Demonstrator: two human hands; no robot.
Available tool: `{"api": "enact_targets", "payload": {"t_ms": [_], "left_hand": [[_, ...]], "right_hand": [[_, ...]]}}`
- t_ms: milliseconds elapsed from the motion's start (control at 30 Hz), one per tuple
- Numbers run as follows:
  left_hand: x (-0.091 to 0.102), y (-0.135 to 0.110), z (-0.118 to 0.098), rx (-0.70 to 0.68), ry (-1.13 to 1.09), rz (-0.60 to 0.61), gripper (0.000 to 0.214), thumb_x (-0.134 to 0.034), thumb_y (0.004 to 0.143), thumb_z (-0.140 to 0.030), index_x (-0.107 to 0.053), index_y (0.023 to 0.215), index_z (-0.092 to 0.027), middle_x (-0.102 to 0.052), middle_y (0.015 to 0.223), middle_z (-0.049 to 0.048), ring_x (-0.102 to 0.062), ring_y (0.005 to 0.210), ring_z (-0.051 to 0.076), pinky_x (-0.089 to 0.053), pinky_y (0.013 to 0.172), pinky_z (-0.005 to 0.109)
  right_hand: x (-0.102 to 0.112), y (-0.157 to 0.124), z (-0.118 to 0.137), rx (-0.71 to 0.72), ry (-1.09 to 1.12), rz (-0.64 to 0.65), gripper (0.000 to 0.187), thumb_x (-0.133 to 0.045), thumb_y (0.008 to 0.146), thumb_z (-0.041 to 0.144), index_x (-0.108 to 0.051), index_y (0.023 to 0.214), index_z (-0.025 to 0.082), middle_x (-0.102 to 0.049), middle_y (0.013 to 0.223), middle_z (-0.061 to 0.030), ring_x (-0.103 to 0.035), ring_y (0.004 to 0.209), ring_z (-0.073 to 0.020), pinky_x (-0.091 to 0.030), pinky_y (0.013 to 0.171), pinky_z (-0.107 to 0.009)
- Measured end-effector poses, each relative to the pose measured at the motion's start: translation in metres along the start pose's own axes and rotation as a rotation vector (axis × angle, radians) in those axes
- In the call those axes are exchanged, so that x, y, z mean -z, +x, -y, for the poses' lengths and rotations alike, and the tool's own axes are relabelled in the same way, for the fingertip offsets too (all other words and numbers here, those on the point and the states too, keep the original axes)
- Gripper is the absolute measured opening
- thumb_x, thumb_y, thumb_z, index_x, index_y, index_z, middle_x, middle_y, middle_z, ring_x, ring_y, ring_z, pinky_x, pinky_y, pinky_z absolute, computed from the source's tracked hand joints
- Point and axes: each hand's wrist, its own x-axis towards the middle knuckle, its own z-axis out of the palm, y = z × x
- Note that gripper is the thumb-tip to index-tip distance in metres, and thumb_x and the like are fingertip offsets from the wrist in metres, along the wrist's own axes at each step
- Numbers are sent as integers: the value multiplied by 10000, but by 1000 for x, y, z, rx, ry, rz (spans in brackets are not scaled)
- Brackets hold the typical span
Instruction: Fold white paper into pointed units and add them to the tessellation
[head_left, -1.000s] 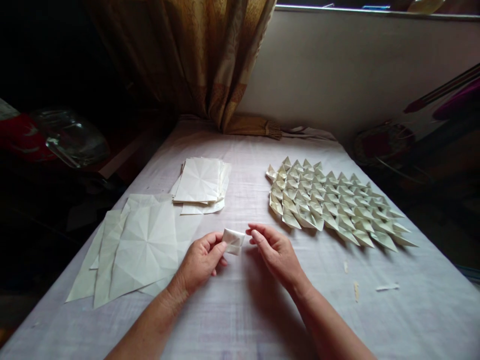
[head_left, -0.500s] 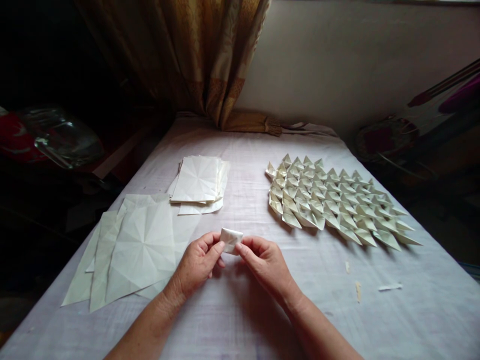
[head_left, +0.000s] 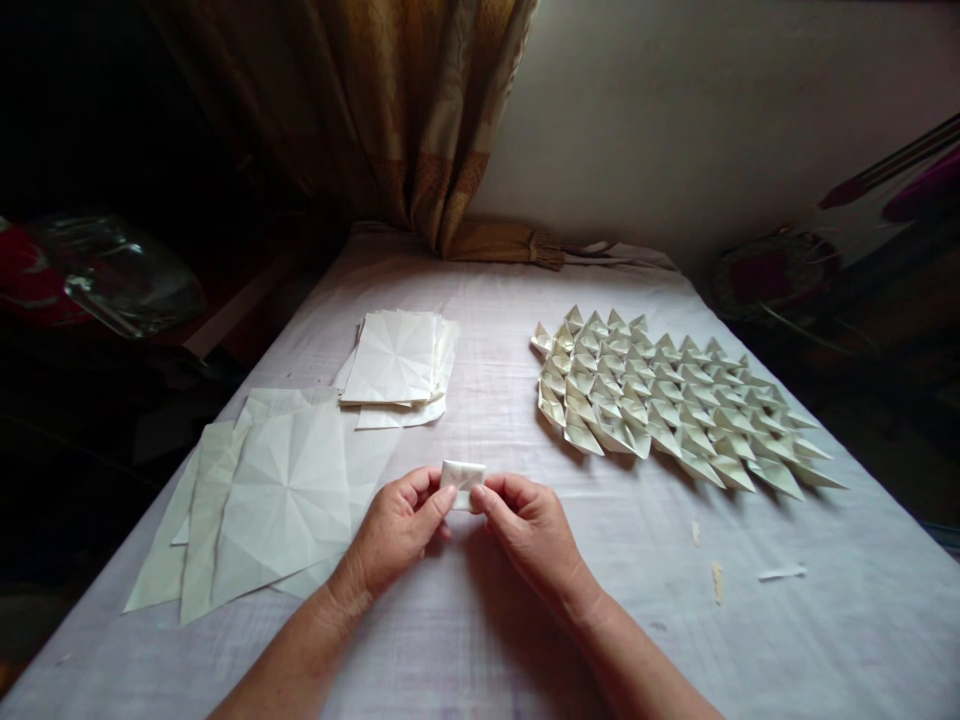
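Observation:
Both hands meet over the near middle of a cloth-covered table (head_left: 480, 620). My left hand (head_left: 397, 530) and my right hand (head_left: 529, 530) each pinch one side of a small folded white paper piece (head_left: 461, 477), held just above the cloth. Left of my left hand lie large creased paper sheets (head_left: 270, 500) spread flat. Farther back sits a stack of smaller creased squares (head_left: 397, 365). To the right of my right hand, several folded pointed paper units (head_left: 660, 410) are laid out in overlapping rows.
A brown curtain (head_left: 375, 110) hangs at the table's far edge before a pale wall. Small paper scraps (head_left: 780, 573) lie on the cloth at the right. A clear plastic container (head_left: 112, 270) sits in the dark area to the left. Dark clutter stands at the right.
My right hand moved left and took hold of the folded piece, which only my left hand held before. The two hands have drawn closer together on it.

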Motion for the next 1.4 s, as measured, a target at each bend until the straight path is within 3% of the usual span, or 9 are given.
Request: {"api": "enact_targets", "payload": {"t_ms": [100,367,633,767,933,1100,1267,1400], "left_hand": [[0,0,-1,-31,-15,16,445,-635,772,-538,-681,928,-123,-556,560,-28,-430,440,71,-287,371,159],[3,0,-2,14,-49,95,441,-690,752,-540,-694,911,-129,-554,550,-32,-444,451,74,-302,398,167],[0,-1,-5,12,-132,30,429,-752,692,-508,-663,915,-152,-644,676,8,-554,556,109,-310,388,159],[-1,0,-2,31,-100,-34,442,-709,703,-514,-657,935,-142,-634,671,10,-537,523,108,-295,356,155],[0,-1,1,-24,-38,-35,342,-681,736,-455,-665,889,-150,-580,624,-25,-480,480,85,-335,413,174],[0,-1,4,-105,24,-2,292,-645,785,-427,-669,855,-145,-599,676,-10,-477,525,90,-377,488,197],[2,1,3,-84,-1,-37,309,-639,793,-453,-656,871,-154,-572,630,-29,-494,529,98,-383,511,200],[1,0,2,-120,15,-49,286,-640,801,-438,-646,773,-153,-570,623,-23,-509,555,101,-409,547,202]], "right_hand": [[1,0,1,10,29,18,300,-584,798,421,-650,653,166,-621,627,-16,-530,604,-137,-412,611,-250],[7,7,10,-20,146,38,330,-615,776,485,-617,667,174,-551,581,17,-466,553,-114,-398,544,-230],[0,3,3,27,124,-228,332,-602,787,485,-617,650,183,-550,550,14,-476,531,-121,-397,512,-231],[5,4,1,30,98,-151,330,-609,800,489,-650,703,176,-621,606,-12,-542,570,-139,-441,553,-246],[14,12,7,118,-53,-98,319,-640,786,418,-735,976,179,-737,888,-78,-642,728,-182,-487,621,-272],[12,18,9,135,-117,53,229,-608,795,374,-726,761,181,-698,696,-40,-605,643,-164,-473,587,-256],[10,14,5,91,-137,17,229,-581,798,349,-665,662,185,-622,588,-4,-536,556,-133,-412,518,-224],[14,9,5,219,-249,-28,194,-576,799,298,-659,652,202,-649,620,-13,-548,573,-139,-411,542,-233]]}}
